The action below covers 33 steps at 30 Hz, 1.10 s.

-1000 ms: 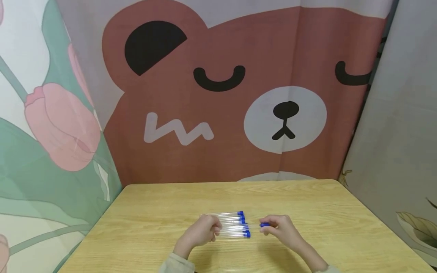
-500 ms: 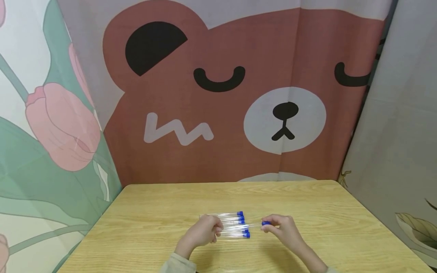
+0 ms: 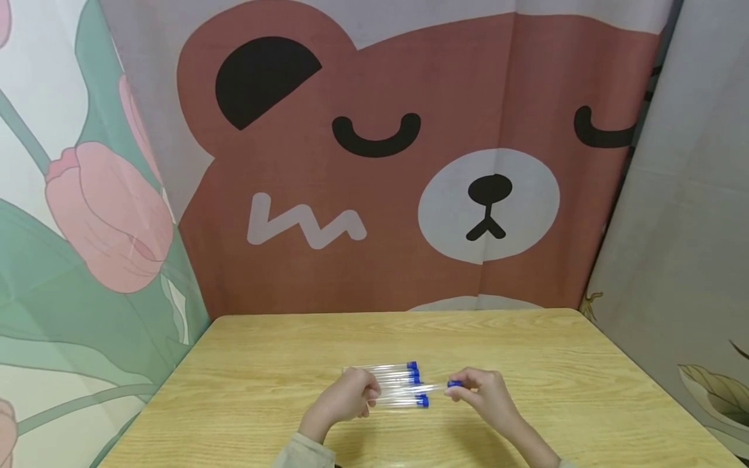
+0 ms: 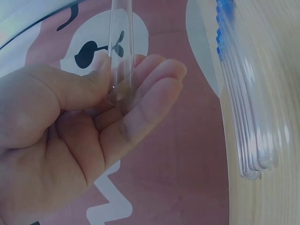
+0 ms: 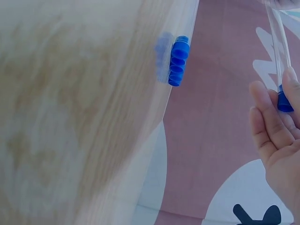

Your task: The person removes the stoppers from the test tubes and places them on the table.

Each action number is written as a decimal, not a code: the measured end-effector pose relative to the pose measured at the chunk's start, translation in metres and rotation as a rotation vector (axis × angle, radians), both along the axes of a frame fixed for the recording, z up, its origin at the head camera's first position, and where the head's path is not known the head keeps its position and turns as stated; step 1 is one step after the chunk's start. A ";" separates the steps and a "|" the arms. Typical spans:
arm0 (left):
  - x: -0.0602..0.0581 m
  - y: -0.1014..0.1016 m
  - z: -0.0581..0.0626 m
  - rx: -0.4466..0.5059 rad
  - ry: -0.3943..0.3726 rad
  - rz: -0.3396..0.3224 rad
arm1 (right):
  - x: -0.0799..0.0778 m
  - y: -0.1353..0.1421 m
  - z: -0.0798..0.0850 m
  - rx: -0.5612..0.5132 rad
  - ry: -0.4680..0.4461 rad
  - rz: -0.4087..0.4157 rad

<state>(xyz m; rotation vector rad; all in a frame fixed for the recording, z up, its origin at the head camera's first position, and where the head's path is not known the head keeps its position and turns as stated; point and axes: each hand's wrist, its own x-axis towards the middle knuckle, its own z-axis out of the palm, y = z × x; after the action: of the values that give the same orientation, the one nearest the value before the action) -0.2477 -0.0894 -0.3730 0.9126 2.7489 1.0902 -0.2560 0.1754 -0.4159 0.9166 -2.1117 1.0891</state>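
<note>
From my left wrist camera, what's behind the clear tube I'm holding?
Through the clear tube, the bear curtain shows; lower down, part of your left hand is behind it. The hand covers that patch of curtain, so it can't be seen.

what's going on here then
A person holds a clear, slender, round-ended tube crosswise: the left hand pinches its rounded end, the right hand the small blue ribbed cap at the other. Tube and cap meet, though how firmly they fit can't be told. More clear tubes with blue caps lie side by side on the pale wood-grain table.
</note>
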 end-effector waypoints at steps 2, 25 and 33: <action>0.000 0.000 0.000 -0.007 0.008 0.000 | 0.000 0.000 -0.001 -0.006 0.005 -0.009; 0.001 -0.001 0.003 0.023 -0.026 -0.039 | -0.006 0.017 0.005 -0.010 -0.229 0.281; 0.001 -0.004 0.002 0.014 -0.013 -0.041 | 0.006 0.012 0.016 0.009 -0.257 0.267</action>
<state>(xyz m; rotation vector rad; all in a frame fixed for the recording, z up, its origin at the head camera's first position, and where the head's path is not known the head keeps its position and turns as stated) -0.2464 -0.0937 -0.3709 0.9558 2.7032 1.1057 -0.2501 0.1870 -0.3997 1.1395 -2.2441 1.3976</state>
